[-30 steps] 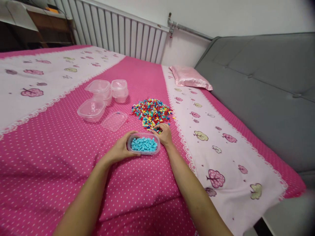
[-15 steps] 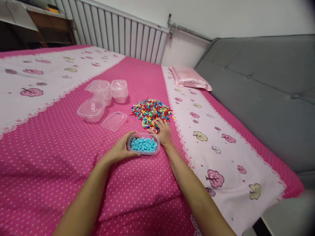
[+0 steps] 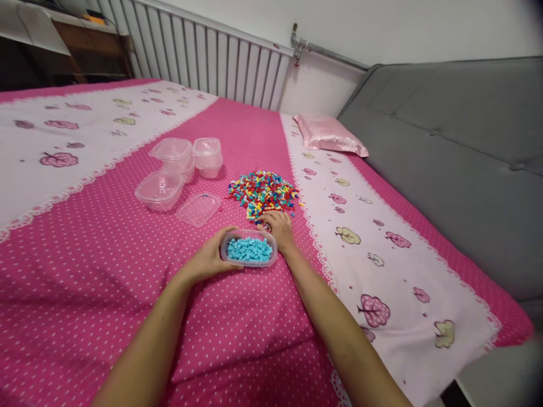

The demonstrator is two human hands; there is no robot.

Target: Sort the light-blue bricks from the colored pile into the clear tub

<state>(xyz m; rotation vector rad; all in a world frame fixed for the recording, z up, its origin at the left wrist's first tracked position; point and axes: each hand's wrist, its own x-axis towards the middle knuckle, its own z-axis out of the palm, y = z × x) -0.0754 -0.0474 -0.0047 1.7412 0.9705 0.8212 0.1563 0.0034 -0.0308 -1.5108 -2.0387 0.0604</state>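
This is a bedroom in a home: the fingers [image 3: 271, 217] rest on a wide bed [image 3: 106, 271] spread with a pink polka-dot sheet that has pale panels printed with little trees. Beyond the fingers and to their right a pink satin pillow [image 3: 328, 134] lies against a grey padded headboard [image 3: 458, 147]. Farther beyond them a white ribbed radiator [image 3: 212, 62] stands along the wall.

clear tub [image 3: 248, 250]: upright, full of blue bricks | mixed brick pile [image 3: 263, 192]: just behind
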